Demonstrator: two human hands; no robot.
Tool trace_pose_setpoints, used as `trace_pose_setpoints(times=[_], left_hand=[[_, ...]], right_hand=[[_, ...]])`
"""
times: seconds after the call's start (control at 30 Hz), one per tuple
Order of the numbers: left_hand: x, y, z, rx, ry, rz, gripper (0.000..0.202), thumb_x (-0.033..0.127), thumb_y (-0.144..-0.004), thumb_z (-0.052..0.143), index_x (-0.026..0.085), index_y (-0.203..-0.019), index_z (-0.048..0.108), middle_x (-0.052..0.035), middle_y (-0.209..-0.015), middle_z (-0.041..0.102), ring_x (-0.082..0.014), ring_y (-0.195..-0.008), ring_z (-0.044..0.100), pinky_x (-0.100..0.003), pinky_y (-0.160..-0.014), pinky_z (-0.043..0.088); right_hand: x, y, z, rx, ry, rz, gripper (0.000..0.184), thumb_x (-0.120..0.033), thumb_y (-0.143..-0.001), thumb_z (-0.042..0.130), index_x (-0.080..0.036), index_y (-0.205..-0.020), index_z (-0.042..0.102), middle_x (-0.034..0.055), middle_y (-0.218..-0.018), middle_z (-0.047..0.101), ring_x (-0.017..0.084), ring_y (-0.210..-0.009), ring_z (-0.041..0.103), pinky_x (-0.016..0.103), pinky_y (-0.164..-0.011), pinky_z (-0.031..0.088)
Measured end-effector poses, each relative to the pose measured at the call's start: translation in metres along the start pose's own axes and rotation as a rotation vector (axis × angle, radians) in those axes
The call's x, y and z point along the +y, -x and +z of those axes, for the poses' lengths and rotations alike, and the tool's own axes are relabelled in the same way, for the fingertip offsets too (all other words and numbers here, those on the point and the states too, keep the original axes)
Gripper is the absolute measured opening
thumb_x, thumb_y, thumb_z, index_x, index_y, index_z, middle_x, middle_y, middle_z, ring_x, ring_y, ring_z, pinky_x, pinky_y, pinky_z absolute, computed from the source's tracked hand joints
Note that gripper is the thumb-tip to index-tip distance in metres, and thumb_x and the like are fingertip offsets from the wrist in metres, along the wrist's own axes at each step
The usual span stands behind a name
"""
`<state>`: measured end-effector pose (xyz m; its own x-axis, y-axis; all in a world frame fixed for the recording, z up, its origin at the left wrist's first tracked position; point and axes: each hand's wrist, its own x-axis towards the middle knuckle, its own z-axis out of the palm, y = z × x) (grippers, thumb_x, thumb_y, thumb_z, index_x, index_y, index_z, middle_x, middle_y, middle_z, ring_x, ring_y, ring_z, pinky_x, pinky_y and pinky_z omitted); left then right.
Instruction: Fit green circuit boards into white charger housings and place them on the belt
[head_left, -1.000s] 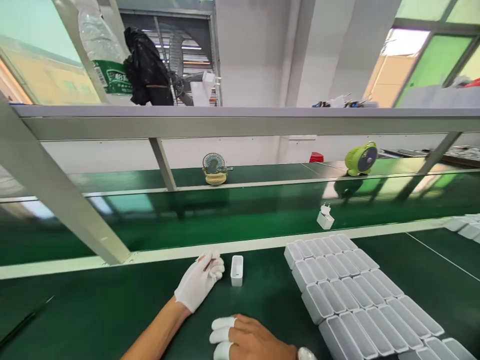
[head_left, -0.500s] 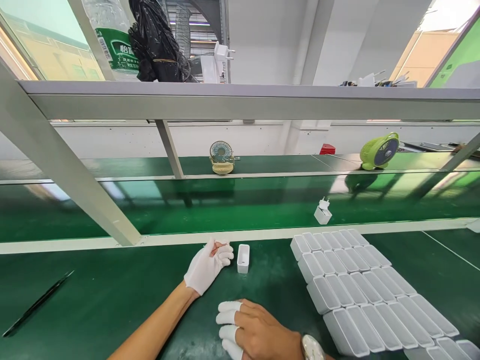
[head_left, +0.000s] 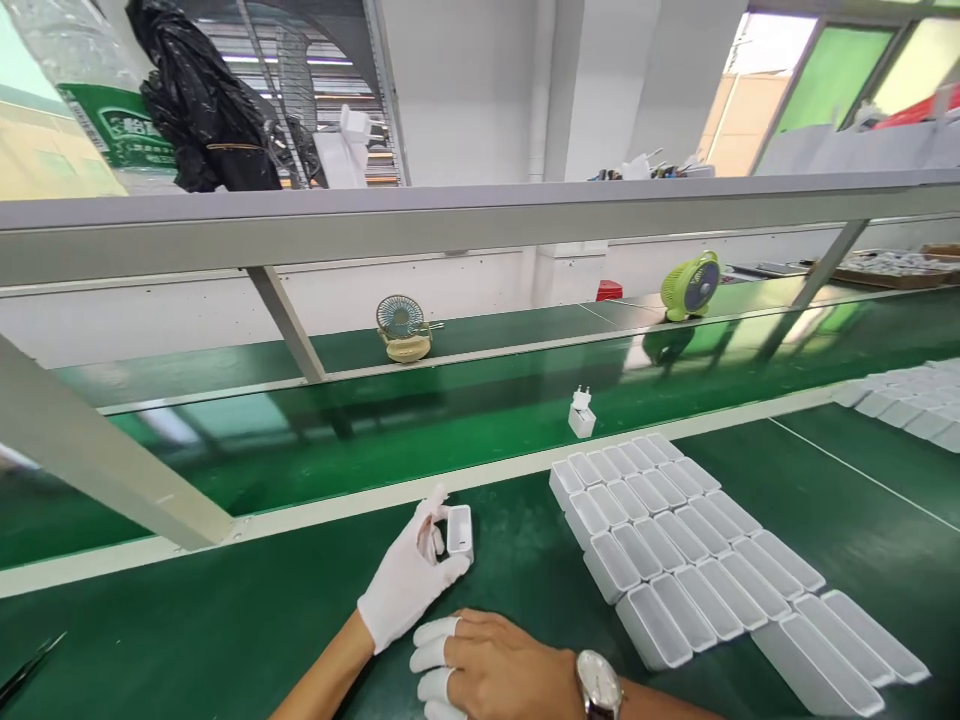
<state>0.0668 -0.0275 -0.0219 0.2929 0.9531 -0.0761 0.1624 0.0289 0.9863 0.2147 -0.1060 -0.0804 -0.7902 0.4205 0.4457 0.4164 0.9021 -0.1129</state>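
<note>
My left hand (head_left: 412, 575), in a white glove, has its thumb and fingers around a small white open-topped plastic case (head_left: 460, 530) standing on the green bench. A dark spot shows inside the case. My right hand (head_left: 487, 665), with white cots over its fingers, lies palm down on the bench near my left wrist. Its fingers point left and hold nothing that I can see. To the right, several rows of translucent white plastic trays (head_left: 675, 560) stand side by side. A white two-pin plug adapter (head_left: 581, 413) sits on the green conveyor belt beyond the bench.
A pale rail (head_left: 337, 515) separates bench and belt. Black tweezers (head_left: 30, 668) lie at the lower left. A slanted metal post (head_left: 127, 460) rises at left, under a shelf (head_left: 465, 225). Across the belt stand a small fan (head_left: 403, 325) and a green fan (head_left: 690, 288).
My left hand has turned and closed around the white case, which it was only beside before. The camera view has swung right. My right hand stays low on the bench.
</note>
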Motion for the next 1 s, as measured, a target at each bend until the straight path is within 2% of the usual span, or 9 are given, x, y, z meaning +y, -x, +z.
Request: trace_pose_setpoints(times=[0.1,0.2,0.33,0.4,0.47,0.53,0.73,0.83,1.0], left_hand=[[0.008,0.001,-0.004,-0.021,-0.001,0.001,0.089,0.018,-0.056,0.084,0.02,-0.139,0.052,-0.0116,-0.131,0.06,-0.0299,-0.126,0.052,-0.04,-0.113,0.037],[0.006,-0.003,-0.012,-0.038,0.008,0.034,0.087,0.026,-0.06,0.086,0.021,-0.14,0.052,-0.0108,-0.124,0.061,-0.0256,-0.107,0.058,-0.034,-0.092,0.05],[-0.002,-0.016,-0.024,0.089,0.23,0.041,0.064,0.041,-0.072,0.081,0.019,-0.129,0.062,-0.0123,-0.122,0.062,-0.0156,-0.082,0.054,-0.026,-0.067,0.046],[-0.005,-0.022,-0.029,0.109,0.403,0.001,0.062,0.045,-0.074,0.08,0.018,-0.127,0.064,-0.0135,-0.122,0.062,-0.0125,-0.075,0.051,-0.024,-0.06,0.042],[-0.007,-0.026,-0.031,0.097,0.452,-0.017,0.061,0.046,-0.074,0.081,0.017,-0.125,0.065,-0.0153,-0.123,0.062,-0.0126,-0.074,0.051,-0.024,-0.058,0.041],[-0.009,-0.028,-0.032,0.082,0.376,-0.005,0.058,0.047,-0.075,0.08,0.015,-0.121,0.067,-0.0169,-0.121,0.064,-0.015,-0.076,0.054,-0.026,-0.06,0.043],[-0.017,-0.033,-0.034,0.055,0.116,0.079,0.049,0.051,-0.07,0.08,0.012,-0.099,0.075,-0.0111,-0.091,0.07,-0.0166,-0.069,0.056,-0.029,-0.064,0.046],[-0.02,-0.034,-0.034,0.051,0.112,0.125,0.052,0.056,-0.069,0.08,0.013,-0.098,0.075,-0.0094,-0.087,0.07,-0.0166,-0.067,0.055,-0.028,-0.062,0.046],[-0.022,-0.034,-0.033,0.08,0.138,0.101,0.053,0.053,-0.069,0.081,0.012,-0.103,0.074,-0.0096,-0.088,0.071,-0.0171,-0.071,0.058,-0.028,-0.064,0.048]], right_hand=[[0.003,0.0,0.004,-0.004,0.021,-0.005,0.022,-0.042,-0.096,0.06,-0.021,-0.092,0.064,0.0048,-0.107,0.069,0.016,-0.105,0.062,0.027,-0.1,0.046],[0.006,0.0,0.009,-0.003,0.05,-0.011,0.026,-0.044,-0.096,0.06,-0.02,-0.087,0.064,0.0043,-0.098,0.069,0.016,-0.1,0.063,0.027,-0.098,0.046],[0.008,0.0,0.008,-0.019,0.082,-0.035,0.027,-0.044,-0.096,0.058,-0.02,-0.086,0.064,0.0042,-0.096,0.069,0.016,-0.101,0.063,0.028,-0.099,0.046],[0.007,0.0,0.005,-0.025,0.091,-0.04,0.026,-0.043,-0.097,0.058,-0.02,-0.086,0.064,0.0042,-0.098,0.069,0.016,-0.104,0.063,0.028,-0.099,0.046],[0.007,-0.001,0.002,-0.03,0.101,-0.039,0.024,-0.042,-0.096,0.058,-0.02,-0.086,0.064,0.0041,-0.1,0.069,0.016,-0.106,0.063,0.027,-0.098,0.046],[0.006,-0.002,-0.002,-0.042,0.107,-0.037,0.023,-0.041,-0.095,0.06,-0.02,-0.086,0.064,0.004,-0.101,0.07,0.016,-0.106,0.063,0.026,-0.097,0.047],[0.001,-0.011,-0.006,-0.015,0.104,0.039,0.021,-0.037,-0.094,0.059,-0.019,-0.083,0.064,0.0037,-0.092,0.071,0.015,-0.106,0.064,0.024,-0.097,0.047],[0.0,-0.015,-0.004,-0.003,0.106,0.057,0.024,-0.038,-0.095,0.057,-0.019,-0.082,0.065,0.0039,-0.09,0.071,0.015,-0.106,0.064,0.023,-0.098,0.047],[0.001,-0.014,-0.002,0.004,0.103,0.065,0.028,-0.041,-0.097,0.055,-0.018,-0.086,0.067,0.005,-0.091,0.072,0.015,-0.108,0.064,0.024,-0.1,0.047]])
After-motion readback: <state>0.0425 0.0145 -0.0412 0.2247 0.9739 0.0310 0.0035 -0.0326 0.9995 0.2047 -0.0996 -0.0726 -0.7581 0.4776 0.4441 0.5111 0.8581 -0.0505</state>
